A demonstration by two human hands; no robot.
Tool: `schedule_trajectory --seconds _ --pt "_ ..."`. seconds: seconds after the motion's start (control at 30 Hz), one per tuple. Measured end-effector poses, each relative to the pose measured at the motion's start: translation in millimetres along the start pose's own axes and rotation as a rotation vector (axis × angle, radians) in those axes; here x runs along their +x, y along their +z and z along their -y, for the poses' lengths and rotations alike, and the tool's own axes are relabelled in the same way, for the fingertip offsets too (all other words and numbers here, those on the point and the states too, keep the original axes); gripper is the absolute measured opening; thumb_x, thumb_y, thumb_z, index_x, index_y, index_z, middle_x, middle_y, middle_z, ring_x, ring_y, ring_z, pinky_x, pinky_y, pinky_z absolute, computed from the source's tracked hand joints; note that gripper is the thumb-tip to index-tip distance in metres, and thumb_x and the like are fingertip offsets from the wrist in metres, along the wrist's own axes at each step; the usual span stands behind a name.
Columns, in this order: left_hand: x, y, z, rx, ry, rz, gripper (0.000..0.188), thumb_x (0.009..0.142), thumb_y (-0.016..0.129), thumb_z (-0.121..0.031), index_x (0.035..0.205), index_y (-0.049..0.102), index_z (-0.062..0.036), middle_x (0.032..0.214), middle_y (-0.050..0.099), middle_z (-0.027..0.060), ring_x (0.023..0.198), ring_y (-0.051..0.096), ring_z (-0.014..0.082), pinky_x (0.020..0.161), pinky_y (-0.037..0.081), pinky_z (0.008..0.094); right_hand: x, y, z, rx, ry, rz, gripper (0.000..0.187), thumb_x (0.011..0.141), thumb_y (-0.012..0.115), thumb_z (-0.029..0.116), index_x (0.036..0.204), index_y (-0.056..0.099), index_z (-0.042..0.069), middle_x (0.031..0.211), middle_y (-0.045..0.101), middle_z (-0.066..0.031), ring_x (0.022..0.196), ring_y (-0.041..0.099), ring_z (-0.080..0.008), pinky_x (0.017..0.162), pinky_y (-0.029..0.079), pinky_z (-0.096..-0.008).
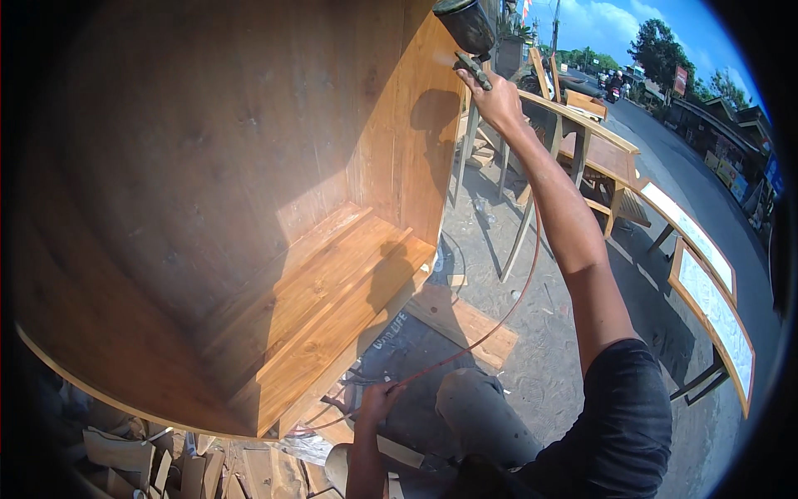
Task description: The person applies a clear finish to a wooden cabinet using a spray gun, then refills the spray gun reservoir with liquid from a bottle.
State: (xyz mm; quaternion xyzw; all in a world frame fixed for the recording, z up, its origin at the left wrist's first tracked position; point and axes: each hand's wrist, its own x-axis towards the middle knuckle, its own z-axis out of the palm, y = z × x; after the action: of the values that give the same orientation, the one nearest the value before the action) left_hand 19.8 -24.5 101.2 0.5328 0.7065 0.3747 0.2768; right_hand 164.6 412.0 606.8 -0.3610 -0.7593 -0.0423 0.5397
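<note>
My right hand (496,98) is raised high and grips a dark spray gun (465,29) close to the upper edge of a big open wooden cabinet (249,208), by its right side panel. The cabinet's inside is orange-brown and glossy, with a stepped shelf (332,308) at the bottom. My left hand (378,401) is low near my knee, closed around a thin red hose (490,328) that runs up along my right arm toward the gun.
Wood offcuts (166,466) lie at the lower left. A plank (461,320) lies on the gravel. Wooden table frames (582,141) and two framed panels (706,283) stand to the right. A road with vehicles runs behind.
</note>
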Motion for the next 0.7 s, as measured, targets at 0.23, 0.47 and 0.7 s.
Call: schedule_trajectory --seconds 0.23,0.47,0.7 --pt "3 11 15 -0.008 -0.007 0.097 0.031 0.097 0.074 -0.039 0.105 0.081 -0.0097 0.073 0.072 0.0119 0.067 0.072 0.0273 0.065 0.053 0.0406 -107 31 -37 0.034 0.113 0.285 0.058 0.097 0.068 0.059 0.119 0.076 0.005 0.088 0.07 -0.0354 0.097 0.071 -0.0512 0.086 0.055 -0.0568" --pt "-2 12 23 -0.033 -0.02 0.046 0.031 0.097 0.074 -0.04 0.107 0.081 -0.0108 0.072 0.071 0.0116 0.067 0.071 0.0279 0.065 0.054 0.0404 -67 17 -16 0.01 0.1 0.124 0.058 0.098 0.068 0.058 0.108 0.076 0.001 0.088 0.071 -0.0327 0.091 0.07 -0.0504 0.077 0.054 -0.0548" --pt "4 10 10 -0.041 0.041 -0.164 0.029 0.098 0.074 -0.037 0.102 0.079 -0.0087 0.072 0.069 0.0136 0.065 0.07 0.0297 0.064 0.052 0.0415 65 -36 30 -0.009 0.051 -0.149 0.067 0.096 0.062 0.069 0.114 0.075 0.006 0.094 0.074 -0.0312 0.097 0.072 -0.0503 0.085 0.057 -0.0568"
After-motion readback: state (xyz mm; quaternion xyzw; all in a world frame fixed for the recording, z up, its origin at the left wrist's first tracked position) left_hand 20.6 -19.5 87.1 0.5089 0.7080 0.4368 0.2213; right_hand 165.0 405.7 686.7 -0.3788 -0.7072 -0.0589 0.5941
